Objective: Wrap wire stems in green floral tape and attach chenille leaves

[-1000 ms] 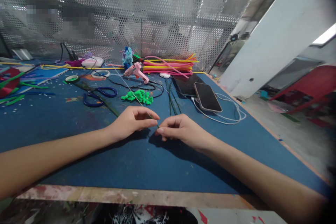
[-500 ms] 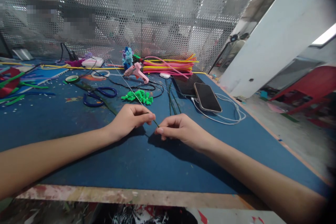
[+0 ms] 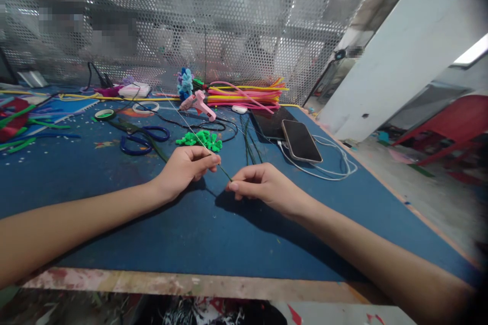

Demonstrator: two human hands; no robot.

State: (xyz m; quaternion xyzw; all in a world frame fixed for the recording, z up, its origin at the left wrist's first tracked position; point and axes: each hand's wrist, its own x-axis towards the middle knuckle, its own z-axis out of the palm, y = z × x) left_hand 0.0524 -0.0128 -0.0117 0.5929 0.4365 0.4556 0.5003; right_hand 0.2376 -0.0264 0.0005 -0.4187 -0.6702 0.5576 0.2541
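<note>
A thin floral wire [image 3: 183, 117] slants between my hands, pale in its upper length and dark green in the short stretch [image 3: 226, 172] near its lower end. My left hand [image 3: 188, 166] pinches it partway along with thumb and forefinger. The lower end is pinched in my right hand [image 3: 253, 183]. A dark green tape strip [image 3: 159, 151] runs from the tape roll [image 3: 104, 114] past the scissors [image 3: 143, 139] and vanishes behind my left hand. Bright green fuzzy pieces [image 3: 202, 140] lie just beyond that hand. Several dark green wires [image 3: 248, 144] rest beyond my right hand.
At the back of the blue table [image 3: 152, 238] are a pink glue gun [image 3: 200, 105], a bundle of pink and yellow pipe cleaners [image 3: 244, 96] and a blue fuzzy flower [image 3: 185, 84]. A phone [image 3: 302, 141] with a white cable [image 3: 339, 175] lies at right, partly over a black tablet [image 3: 269, 122].
My left hand has shifted slightly up and left along the wire, away from my right hand. More of the green-covered stretch shows between them. My right hand has barely moved.
</note>
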